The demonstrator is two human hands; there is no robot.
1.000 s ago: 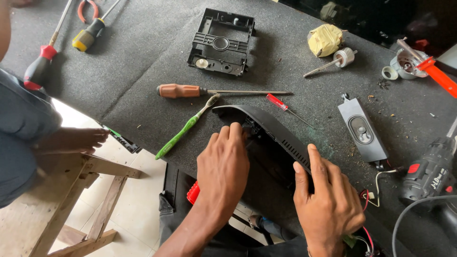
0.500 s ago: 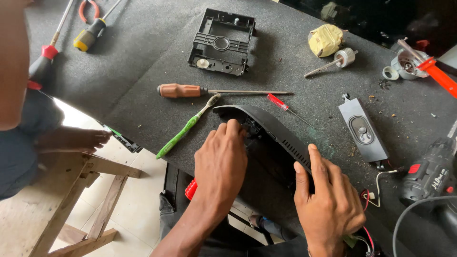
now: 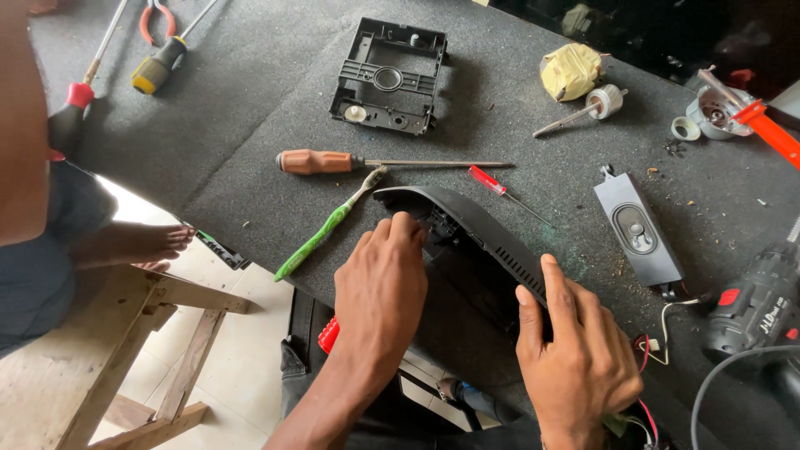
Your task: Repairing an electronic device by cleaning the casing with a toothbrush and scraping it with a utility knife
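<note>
Black plastic forms the curved housing (image 3: 467, 229) at the near edge of the dark felt-covered workbench (image 3: 250, 142), where both of the person's hands work on it. Left hand (image 3: 382, 287): laid palm-down over the housing's open inner side, fingers curled onto its left end; whether the fingertips pinch anything inside is hidden by the back of the hand. Right hand (image 3: 579, 358): spread flat, fingers pressing on the slotted right rim of the housing, steadying it rather than closing around it.

Just left of the housing lies a green toothbrush (image 3: 329, 225), its head pointing toward the housing's tip. Beyond it, a screwdriver with an orange-brown handle (image 3: 312, 162) lies crosswise, its long shaft running to the right. A small red-handled screwdriver (image 3: 492, 183) rests near the housing's upper edge. Farther back sits a square black plastic frame (image 3: 387, 79). To the right, apart from the housing, lies an oblong speaker unit (image 3: 637, 229) with wires trailing from its near end; a cordless drill (image 3: 762, 304) lies at the right margin. A wad of yellowish tape (image 3: 571, 71) sits at the back. Another person's bare foot (image 3: 142, 243) rests on a wooden stool (image 3: 167, 333) at left.
</note>
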